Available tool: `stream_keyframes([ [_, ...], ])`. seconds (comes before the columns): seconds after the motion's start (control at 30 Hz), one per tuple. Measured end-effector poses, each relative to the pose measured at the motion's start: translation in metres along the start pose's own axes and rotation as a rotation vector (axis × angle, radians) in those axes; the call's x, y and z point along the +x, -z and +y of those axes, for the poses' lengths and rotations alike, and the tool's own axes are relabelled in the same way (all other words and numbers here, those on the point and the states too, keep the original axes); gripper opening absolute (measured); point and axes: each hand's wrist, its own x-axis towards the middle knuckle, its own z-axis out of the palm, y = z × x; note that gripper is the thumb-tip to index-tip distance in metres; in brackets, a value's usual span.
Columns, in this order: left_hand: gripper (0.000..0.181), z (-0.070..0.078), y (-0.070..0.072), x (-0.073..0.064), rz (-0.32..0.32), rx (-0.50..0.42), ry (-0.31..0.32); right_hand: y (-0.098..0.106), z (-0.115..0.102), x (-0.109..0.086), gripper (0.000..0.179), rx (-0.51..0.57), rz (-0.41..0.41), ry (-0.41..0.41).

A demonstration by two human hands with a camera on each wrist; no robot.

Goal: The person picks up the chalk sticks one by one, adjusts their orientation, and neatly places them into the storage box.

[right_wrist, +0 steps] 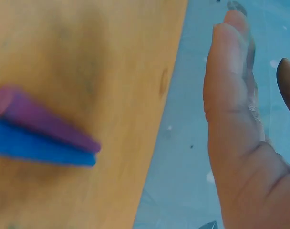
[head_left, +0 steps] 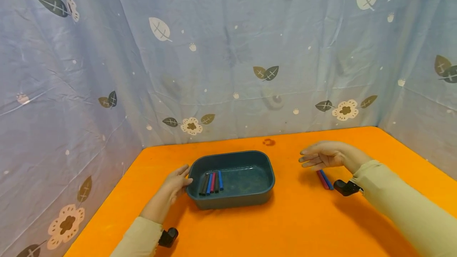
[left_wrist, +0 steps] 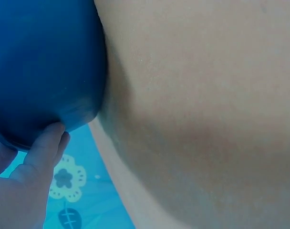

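A dark teal plastic basin (head_left: 235,200) sits on the table. Inside, along its left side, lie several short coloured sticks (head_left: 212,182), black, blue and pink-red, side by side. My left hand (head_left: 175,184) holds the basin's left rim, thumb over the edge and fingers against the outer wall, also seen in the left wrist view. To the right, my right hand (head_left: 325,155) hovers with fingers extended and nothing in it. Just below it, a red-pink stick (right_wrist: 49,119) and a blue stick (right_wrist: 45,145) lie together on the table.
The orange table (head_left: 292,225) carries a dark ring-shaped mark (head_left: 269,142) near its back edge. Patterned blue-grey curtains (head_left: 228,58) enclose the back and sides. A black wrist device (head_left: 168,237) shows below the left sleeve, another (head_left: 346,188) below the right.
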Motion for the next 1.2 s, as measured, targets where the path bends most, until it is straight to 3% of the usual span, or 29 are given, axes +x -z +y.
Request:
stream_keyframes([
  [0.17,0.064,0.001,0.001,-0.001,-0.001,0.016,-0.003,0.007,0.007,-0.007,0.06,0.028,0.039,-0.012],
  [0.4,0.064,0.001,0.001,-0.002,0.007,0.021,-0.005,0.02,0.021,-0.014,0.03,0.033,0.066,-0.024],
  [0.6,0.064,0.002,0.0,-0.003,0.005,0.014,-0.004,0.029,0.03,-0.02,0.034,0.019,0.096,-0.04],
  [0.83,0.064,0.001,0.0,-0.002,0.006,0.016,-0.011,0.035,0.038,-0.023,0.015,0.012,0.143,-0.076],
  [1.2,0.065,0.001,0.002,-0.002,-0.009,0.01,-0.014,0.047,0.055,-0.021,0.023,-0.022,0.148,-0.132],
])
